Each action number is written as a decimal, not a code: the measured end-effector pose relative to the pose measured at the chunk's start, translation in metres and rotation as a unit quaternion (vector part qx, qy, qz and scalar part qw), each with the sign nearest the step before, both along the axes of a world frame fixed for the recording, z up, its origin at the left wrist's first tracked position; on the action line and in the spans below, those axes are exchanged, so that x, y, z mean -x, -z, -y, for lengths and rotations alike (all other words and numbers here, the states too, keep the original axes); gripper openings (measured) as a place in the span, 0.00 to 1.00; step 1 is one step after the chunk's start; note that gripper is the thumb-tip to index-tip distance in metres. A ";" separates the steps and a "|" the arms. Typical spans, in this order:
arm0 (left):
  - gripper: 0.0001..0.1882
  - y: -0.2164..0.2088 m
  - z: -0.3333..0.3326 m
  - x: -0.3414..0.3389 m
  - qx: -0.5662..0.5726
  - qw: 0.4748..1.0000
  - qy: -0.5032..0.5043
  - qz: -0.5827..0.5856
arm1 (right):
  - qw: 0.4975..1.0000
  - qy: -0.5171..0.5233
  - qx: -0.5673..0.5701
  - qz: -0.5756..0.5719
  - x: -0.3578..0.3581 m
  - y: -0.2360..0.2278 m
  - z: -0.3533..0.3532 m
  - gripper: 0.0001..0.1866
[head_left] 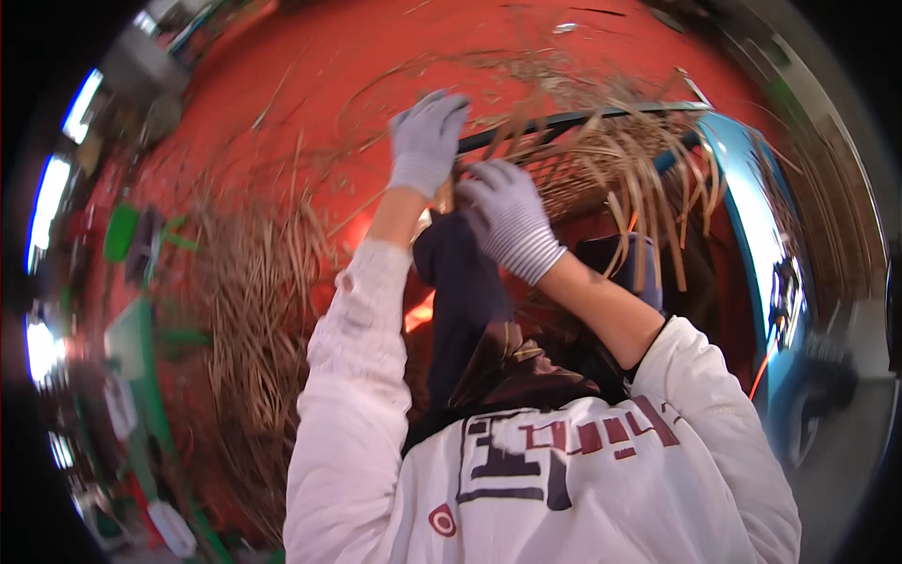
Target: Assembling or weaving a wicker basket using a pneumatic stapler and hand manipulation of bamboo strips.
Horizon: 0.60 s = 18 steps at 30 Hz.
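Observation:
My left hand (427, 141), in a pale grey knit glove, is raised beside the left end of a dark frame bar (573, 119). Its fingers are bent and close together, and whatever they pinch is hidden. My right hand (507, 211), in a matching glove with a striped cuff, is at the near left corner of a woven panel (573, 179) of brown strips. Those fingers curl inward at the panel's edge; what lies in them cannot be made out. Loose flat strip ends (648, 179) hang over the panel's right side. A short tan piece (444, 195) shows between my hands.
A large heap of long brown strips (254, 320) lies on the red floor (310, 56) to my left. Green furniture (141, 348) stands beyond it. A blue surface (747, 197) with an orange cord (766, 362) is at the right. More strips are scattered ahead.

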State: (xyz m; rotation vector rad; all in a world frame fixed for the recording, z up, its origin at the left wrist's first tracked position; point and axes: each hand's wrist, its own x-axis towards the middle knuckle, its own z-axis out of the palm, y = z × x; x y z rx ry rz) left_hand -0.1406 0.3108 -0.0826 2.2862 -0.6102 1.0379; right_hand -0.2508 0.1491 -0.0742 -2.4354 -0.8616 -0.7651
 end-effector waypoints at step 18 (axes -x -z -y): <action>0.20 -0.030 0.118 0.036 -0.160 0.972 -0.142 -0.095 | 0.928 0.173 -0.302 0.132 0.050 -0.053 0.273 0.09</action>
